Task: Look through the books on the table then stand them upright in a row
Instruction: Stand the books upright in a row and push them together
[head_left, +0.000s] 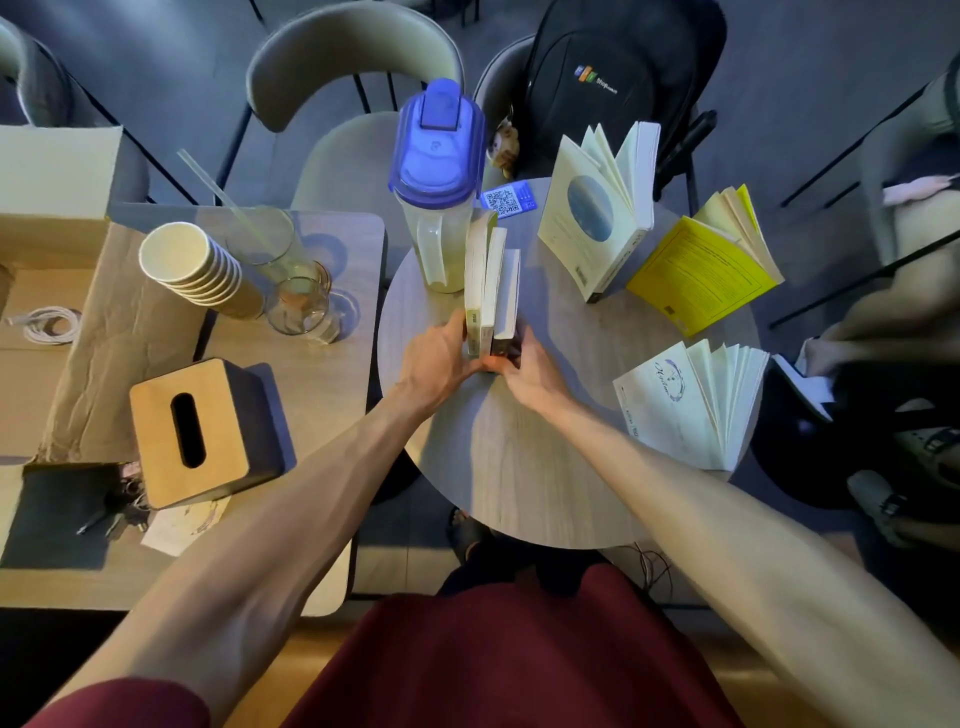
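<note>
Books (491, 280): three upright in a tight row mid round table (519, 467), beside a blue-lidded pitcher (439, 176). Left hand (436, 358) pressed against the row's left side, right hand (524, 371) closed around its right near end. Three more books standing splayed open at the right edge: white (592, 228), yellow (701, 275), white (680, 405). QR card (509, 200) behind the row. Adjoining square table (311, 395) at left with stacked paper cups (195, 267), glasses (298, 309), tissue box (200, 431). Grey chairs (343, 78) beyond, backpack (613, 83) on one.
</note>
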